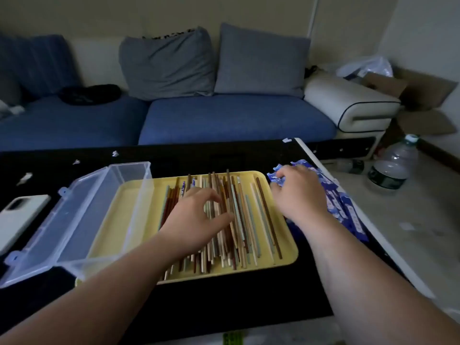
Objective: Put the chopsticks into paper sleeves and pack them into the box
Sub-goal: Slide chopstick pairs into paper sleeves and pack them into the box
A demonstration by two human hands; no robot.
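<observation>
A yellow tray (135,195) sat in the middle of the frame on a black table (224,302), and the loose chopsticks (245,220), brown, tan and pale green, lay in a rough heap running lengthwise along its right half. The left hand (196,215) lay over the heap's left side, fingers curled down with their tips among the sticks and the thumb spread out to the right; whether it had any stick pinched could not be told, since the hand itself hid the sticks beneath it. The right hand (298,195) rested knuckles-up just off the tray's right edge on a stack of blue-and-white paper sleeves (348,212), its fingers bent onto the crumpled far ends; its grip was hidden under the palm, so a hold on a sleeve could not be made out. The clear plastic box (82,220) stood open at the left of the frame, one of its see-through halves lying over the tray's left part. A white phone (20,215) lay face down at the far left edge. Behind the table ran a blue sofa (224,118) with grey cushions (258,61); at the right, on the floor, stood a water bottle (393,168), with a cardboard box (423,95) in the upper right
</observation>
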